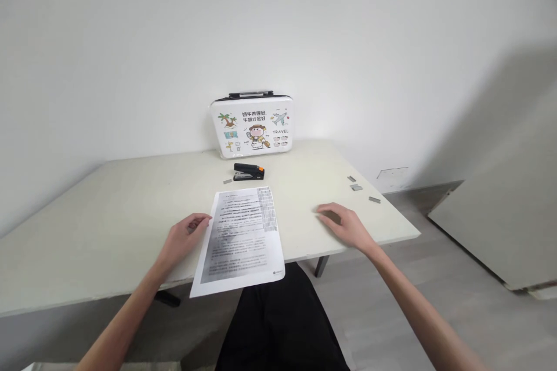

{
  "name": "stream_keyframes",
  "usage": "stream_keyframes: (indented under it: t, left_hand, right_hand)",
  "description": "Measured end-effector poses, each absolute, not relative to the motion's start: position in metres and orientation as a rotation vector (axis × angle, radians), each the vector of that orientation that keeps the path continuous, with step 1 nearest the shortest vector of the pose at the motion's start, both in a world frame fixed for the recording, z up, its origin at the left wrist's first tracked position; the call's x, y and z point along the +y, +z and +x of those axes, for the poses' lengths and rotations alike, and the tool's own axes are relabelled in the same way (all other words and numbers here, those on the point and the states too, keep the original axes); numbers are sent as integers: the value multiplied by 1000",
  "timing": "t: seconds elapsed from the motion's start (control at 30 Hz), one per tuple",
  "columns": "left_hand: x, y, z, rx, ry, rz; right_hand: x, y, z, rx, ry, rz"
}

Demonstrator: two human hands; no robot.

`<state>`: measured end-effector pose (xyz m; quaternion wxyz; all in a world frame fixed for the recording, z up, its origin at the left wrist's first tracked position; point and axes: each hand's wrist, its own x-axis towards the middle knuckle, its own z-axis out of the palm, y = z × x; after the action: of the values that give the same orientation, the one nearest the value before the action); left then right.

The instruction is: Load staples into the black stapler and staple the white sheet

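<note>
A printed sheet of paper (243, 243) lies on the table in front of me, its lower end sticking out past the near edge. Whether more sheets lie under it I cannot tell. My left hand (185, 236) rests at the paper's left edge, fingers loosely curled, fingertips at the margin and not gripping it. On the bare tabletop to the paper's right is my right hand (343, 225), palm down, thumb and fingers apart, holding nothing. Beyond the paper's top edge sits a black stapler (249, 172) with an orange part. A small strip of staples (227, 181) lies left of it.
A white carry case (255, 127) with cartoon prints stands against the wall at the table's back. Several staple strips (356, 187) lie near the right edge of the pale table (130, 203). A white panel (500, 232) stands on the right.
</note>
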<state>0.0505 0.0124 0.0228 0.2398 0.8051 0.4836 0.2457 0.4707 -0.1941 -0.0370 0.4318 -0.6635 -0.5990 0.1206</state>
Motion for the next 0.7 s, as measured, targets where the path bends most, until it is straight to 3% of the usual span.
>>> stream_keyframes:
  t: [0.7]
  left_hand:
    - [145, -13, 157, 1349, 921, 2435]
  right_hand:
    - [-198, -32, 461, -1472, 354, -1736]
